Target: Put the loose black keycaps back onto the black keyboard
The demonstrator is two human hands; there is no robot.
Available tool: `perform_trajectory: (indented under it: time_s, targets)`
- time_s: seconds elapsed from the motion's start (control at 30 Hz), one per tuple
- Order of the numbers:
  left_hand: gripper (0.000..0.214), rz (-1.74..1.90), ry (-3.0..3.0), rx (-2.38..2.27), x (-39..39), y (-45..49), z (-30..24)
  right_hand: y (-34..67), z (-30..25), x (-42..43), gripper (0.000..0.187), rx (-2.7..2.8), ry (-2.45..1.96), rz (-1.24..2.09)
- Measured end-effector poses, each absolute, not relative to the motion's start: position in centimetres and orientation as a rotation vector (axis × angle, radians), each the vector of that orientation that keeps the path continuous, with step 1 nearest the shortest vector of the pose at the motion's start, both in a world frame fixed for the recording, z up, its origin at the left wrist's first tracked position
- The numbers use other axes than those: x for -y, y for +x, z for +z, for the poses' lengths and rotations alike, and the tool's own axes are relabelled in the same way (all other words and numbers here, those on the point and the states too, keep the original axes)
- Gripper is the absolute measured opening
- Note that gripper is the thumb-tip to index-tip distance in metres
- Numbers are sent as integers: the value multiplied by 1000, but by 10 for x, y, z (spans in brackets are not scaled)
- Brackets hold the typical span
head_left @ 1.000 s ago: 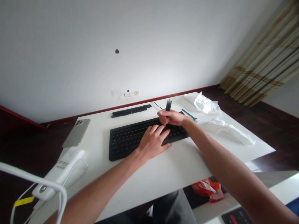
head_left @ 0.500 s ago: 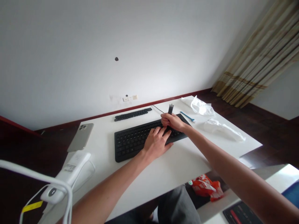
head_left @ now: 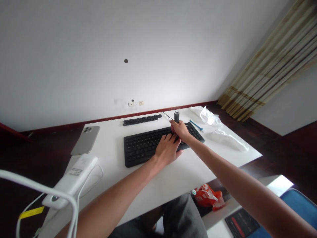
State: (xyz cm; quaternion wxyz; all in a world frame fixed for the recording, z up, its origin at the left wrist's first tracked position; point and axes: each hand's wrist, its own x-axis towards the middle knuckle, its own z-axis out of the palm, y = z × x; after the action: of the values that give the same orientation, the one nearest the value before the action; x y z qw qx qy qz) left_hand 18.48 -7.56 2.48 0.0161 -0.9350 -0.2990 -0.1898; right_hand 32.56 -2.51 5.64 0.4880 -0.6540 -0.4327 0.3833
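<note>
clamping right hand (head_left: 180,129) fingers on dark tool (head_left: 176,116), tip hidden; left hand (head_left: 168,150) fingers spread on keyboard (head_left: 143,148)

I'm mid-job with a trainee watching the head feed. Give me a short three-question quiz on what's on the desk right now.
1. At the far edge of the black keyboard, what does the right hand grip? A) a pen B) a small dark tool C) a mouse
2. True or false: the left hand hangs off the table, touching nothing.
3. What lies beyond the keyboard, roughly parallel to it?
Key: 1 B. 2 False: it rests on the keyboard. 3 A narrow black strip of keys.
</note>
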Motion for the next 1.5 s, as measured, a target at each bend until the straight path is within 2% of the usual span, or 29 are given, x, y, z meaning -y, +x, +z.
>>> perform_trajectory:
  time_s: [0.3,0.5,0.67,0.8,0.97,1.23,1.4,1.5]
  targets:
    - [58,-592,-2897,908,74,183,22,336,62,27,34,1045,-1524,920]
    - [57,-584,-2883,915,74,184,20,363,80,49,41,1521,-1927,575]
    - [57,-605,-2891,914,74,184,20,367,81,68,41,1742,-1887,540]
    - [54,-591,-2918,908,74,183,25,373,62,77,35,1620,-1740,622]
    - [56,-582,-2938,886,75,182,28,383,43,84,38,1557,-1649,638]
    - [57,-588,-2907,914,76,183,25,368,75,63,32,1697,-1714,709]
    - [56,-583,-2905,953,76,183,26,366,86,42,30,1528,-1859,897]
    - [56,-595,-2913,944,74,183,26,365,83,41,29,1459,-1870,893]
